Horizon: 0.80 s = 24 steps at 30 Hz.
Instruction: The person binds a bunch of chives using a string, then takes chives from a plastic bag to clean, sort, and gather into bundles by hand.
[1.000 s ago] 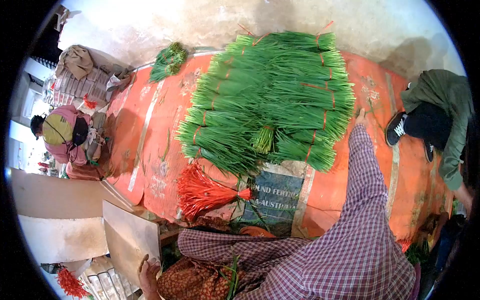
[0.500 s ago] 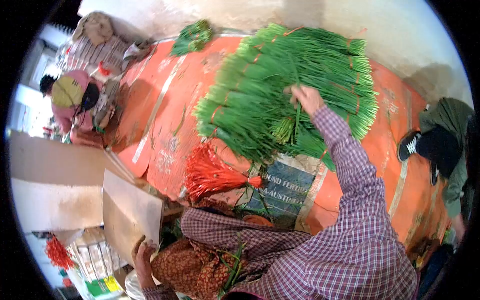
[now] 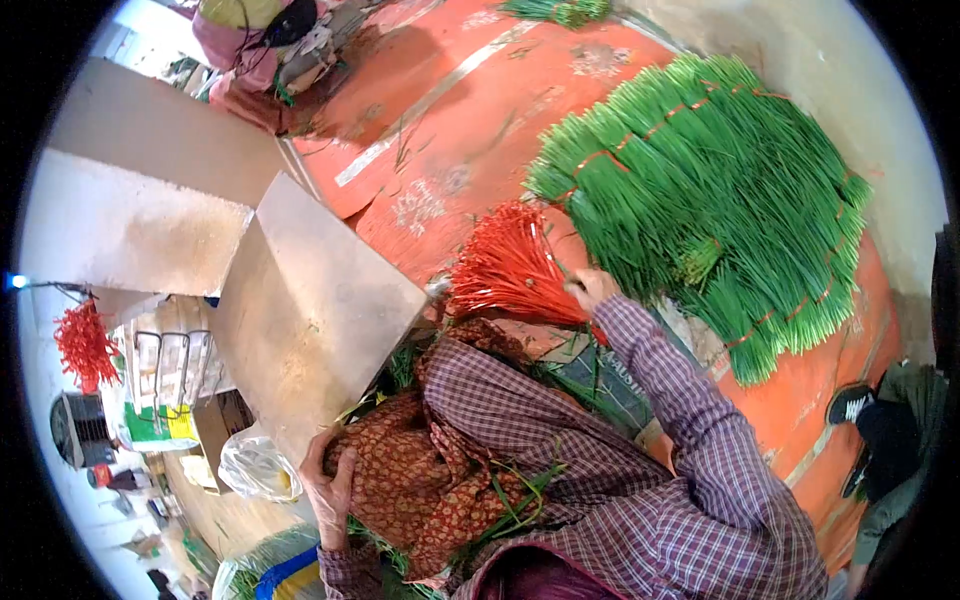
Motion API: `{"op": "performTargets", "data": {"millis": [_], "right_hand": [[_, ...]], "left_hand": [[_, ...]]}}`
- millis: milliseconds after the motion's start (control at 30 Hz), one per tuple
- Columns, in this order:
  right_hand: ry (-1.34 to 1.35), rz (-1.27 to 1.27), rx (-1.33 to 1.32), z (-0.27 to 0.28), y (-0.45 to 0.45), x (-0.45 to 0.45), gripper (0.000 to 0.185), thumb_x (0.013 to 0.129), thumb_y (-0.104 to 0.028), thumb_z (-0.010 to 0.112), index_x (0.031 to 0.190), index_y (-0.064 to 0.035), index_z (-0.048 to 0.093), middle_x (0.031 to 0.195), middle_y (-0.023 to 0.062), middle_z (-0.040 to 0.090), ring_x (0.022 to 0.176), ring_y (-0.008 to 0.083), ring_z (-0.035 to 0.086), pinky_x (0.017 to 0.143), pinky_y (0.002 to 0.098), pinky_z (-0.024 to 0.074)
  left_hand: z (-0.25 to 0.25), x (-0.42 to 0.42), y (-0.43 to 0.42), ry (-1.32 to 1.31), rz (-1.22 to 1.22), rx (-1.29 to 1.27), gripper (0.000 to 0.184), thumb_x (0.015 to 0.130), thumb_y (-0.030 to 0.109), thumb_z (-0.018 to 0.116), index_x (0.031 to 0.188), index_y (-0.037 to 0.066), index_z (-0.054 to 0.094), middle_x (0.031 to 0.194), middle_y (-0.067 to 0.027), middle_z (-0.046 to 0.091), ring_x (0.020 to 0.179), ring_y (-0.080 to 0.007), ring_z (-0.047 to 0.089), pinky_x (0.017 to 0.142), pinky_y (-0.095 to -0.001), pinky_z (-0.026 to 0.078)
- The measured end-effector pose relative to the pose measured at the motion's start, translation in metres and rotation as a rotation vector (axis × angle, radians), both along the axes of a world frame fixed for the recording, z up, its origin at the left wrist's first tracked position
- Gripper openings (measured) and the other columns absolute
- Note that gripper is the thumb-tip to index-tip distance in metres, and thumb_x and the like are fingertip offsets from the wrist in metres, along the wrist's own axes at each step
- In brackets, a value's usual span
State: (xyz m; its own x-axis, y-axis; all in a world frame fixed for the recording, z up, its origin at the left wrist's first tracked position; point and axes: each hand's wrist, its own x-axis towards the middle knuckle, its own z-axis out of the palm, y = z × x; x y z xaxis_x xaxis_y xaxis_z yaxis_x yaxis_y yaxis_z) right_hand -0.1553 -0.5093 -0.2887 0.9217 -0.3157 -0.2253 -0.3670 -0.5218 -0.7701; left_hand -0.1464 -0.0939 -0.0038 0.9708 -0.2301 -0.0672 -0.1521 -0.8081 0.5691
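Note:
My right hand [image 3: 597, 290] is at the tied end of a fanned bundle of red strips [image 3: 510, 268]. Its fingers are pinched together, and whatever they hold is too small to make out. My left hand [image 3: 330, 480] rests by my knee against the brown patterned cloth [image 3: 400, 470], with thumb and fingers apart. Just beyond my right hand lies a broad pile of long green stalks [image 3: 720, 190], gathered in bunches with red ties. A small bunch [image 3: 698, 260] lies on top of it, cut ends toward me.
An orange sheet [image 3: 450, 150] covers the floor. A tilted board [image 3: 310, 310] stands left of my knee, near a white plastic bag [image 3: 258, 465]. Another person in pink [image 3: 235, 50] sits at upper left; a person's shoe [image 3: 850, 403] shows at right.
My right hand has left the green pile and come back to the red strips. My left hand has come down onto the cloth by my knee. The view has swung left.

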Motion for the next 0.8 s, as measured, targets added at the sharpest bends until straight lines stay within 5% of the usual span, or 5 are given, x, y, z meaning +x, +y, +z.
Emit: {"op": "performTargets", "data": {"millis": [167,233,367,600,800], "right_hand": [[0.052,0.043,-0.081,-0.035,0.013,0.075,0.019,0.089,-0.02,0.057,0.099,-0.0061,0.065,0.091,0.0164,0.067,0.083,0.0304,0.063,0.076,0.0423,0.0508],[0.371,-0.064,0.035,-0.042,0.016,0.091,0.019,0.089,-0.021,0.058,0.1,-0.0073,0.064,0.1,0.016,0.066,0.09,0.0304,0.062,0.08,0.0419,0.0507],[0.175,0.185,-0.153,-0.12,0.017,0.088,0.023,0.087,-0.026,0.061,0.104,-0.0113,0.062,0.104,0.0134,0.063,0.096,0.0319,0.06,0.084,0.0444,0.0503],[0.346,0.158,-0.43,-0.091,0.035,0.098,0.026,0.082,-0.033,0.066,0.098,-0.0129,0.062,0.098,0.0099,0.064,0.095,0.0284,0.06,0.079,0.0429,0.0491],[0.31,0.021,-0.142,-0.069,0.01,0.097,0.031,0.086,-0.03,0.063,0.109,-0.0083,0.063,0.099,0.0134,0.067,0.086,0.0235,0.065,0.079,0.0363,0.0522]], "left_hand": [[0.002,-0.009,0.013,-0.025,0.094,-0.031,0.036,0.077,0.018,0.065,0.104,-0.005,0.061,0.099,-0.0187,0.064,0.094,-0.0289,0.06,0.088,-0.0366,0.045],[0.005,-0.015,0.013,-0.04,0.122,-0.067,0.034,0.073,0.014,0.063,0.1,-0.005,0.061,0.098,-0.0186,0.064,0.093,-0.0301,0.061,0.087,-0.0371,0.045],[0.0,-0.025,0.034,-0.039,0.178,-0.076,0.034,0.072,0.017,0.065,0.098,-0.005,0.062,0.097,-0.0186,0.064,0.091,-0.0315,0.061,0.086,-0.0376,0.045],[0.002,-0.028,0.042,-0.026,0.203,-0.063,0.04,0.074,0.028,0.067,0.096,-0.005,0.062,0.096,-0.019,0.064,0.09,-0.0318,0.061,0.084,-0.0382,0.046],[0.0,-0.029,0.048,-0.033,0.187,-0.051,0.041,0.075,0.029,0.068,0.097,-0.005,0.062,0.097,-0.0191,0.064,0.091,-0.0321,0.061,0.084,-0.0387,0.046]]}}
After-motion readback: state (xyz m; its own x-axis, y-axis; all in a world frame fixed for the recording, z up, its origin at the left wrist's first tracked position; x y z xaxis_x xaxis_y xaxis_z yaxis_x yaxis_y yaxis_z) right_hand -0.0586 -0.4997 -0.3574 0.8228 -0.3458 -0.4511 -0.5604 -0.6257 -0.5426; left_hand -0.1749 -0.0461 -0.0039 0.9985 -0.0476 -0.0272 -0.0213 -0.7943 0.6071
